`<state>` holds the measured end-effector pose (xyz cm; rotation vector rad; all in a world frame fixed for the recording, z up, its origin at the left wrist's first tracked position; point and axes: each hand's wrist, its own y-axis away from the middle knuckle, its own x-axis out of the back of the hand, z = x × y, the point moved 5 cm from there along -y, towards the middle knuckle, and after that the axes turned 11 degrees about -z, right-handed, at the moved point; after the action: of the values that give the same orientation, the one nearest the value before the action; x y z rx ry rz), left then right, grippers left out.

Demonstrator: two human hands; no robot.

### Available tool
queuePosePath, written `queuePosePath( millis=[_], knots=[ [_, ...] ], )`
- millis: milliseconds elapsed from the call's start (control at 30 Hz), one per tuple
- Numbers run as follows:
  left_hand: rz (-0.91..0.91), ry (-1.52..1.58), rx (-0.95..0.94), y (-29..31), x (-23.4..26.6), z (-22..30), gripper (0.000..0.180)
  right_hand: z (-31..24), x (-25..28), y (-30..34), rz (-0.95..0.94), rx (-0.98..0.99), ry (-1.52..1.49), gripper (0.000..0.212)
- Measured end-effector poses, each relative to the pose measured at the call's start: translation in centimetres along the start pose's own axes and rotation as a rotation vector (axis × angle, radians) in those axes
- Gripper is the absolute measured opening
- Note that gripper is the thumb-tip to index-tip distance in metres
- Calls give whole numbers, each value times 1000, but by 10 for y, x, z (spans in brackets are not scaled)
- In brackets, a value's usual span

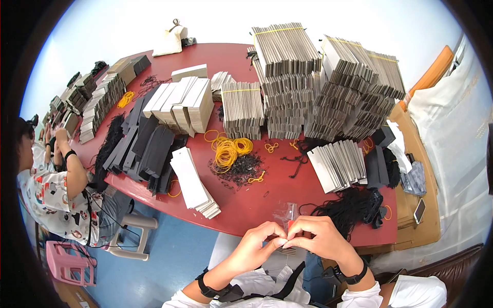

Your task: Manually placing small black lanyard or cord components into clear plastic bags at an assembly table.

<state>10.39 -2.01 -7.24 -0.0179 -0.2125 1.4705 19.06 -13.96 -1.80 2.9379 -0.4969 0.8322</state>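
In front of my body, at the table's near edge, both hands meet with thumbs and fingertips pinched together. My left hand [261,244] is closed, its fingertips touching those of my right hand [322,237], which is closed too. What they pinch is too small or hidden to make out. Just beyond the fingers shows a clear plastic bag [288,211] with a bit of red; whether I hold it I cannot tell. To the left of my hands lies a fanned stack of white card strips [191,179]. Black cords [346,208] lie heaped to the right.
Yellow rubber bands [226,154] and small black clips or loops [239,172] lie mid-table. Tall banded stacks of grey card pieces [287,66] stand behind. Black folded strips [149,149] lie at left. Another person [56,190] sits far left, near a pink stool [67,262].
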Motion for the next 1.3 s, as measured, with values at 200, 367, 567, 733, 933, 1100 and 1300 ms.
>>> queuePosePath(
  millis=[200,367,567,733,933,1100,1300],
  knots=[
    [-193,280,50,1,-10,-4,7,5,-1,2,9,-29,-146,9],
    [-142,307,49,1,-11,-6,9,8,-3,7,21,-47,-220,8],
    [-66,453,75,-1,-11,-5,13,16,-6,10,13,-36,-265,7],
    [-23,291,73,0,-1,11,13,20,-9,13,16,-56,-331,7],
    [179,-229,36,-2,12,26,11,26,-10,18,122,-64,-377,7],
    [128,-404,247,1,19,9,17,35,-8,21,234,-52,-216,10],
    [152,600,89,0,-4,-11,19,36,-13,24,234,-74,-201,7]
  ],
)
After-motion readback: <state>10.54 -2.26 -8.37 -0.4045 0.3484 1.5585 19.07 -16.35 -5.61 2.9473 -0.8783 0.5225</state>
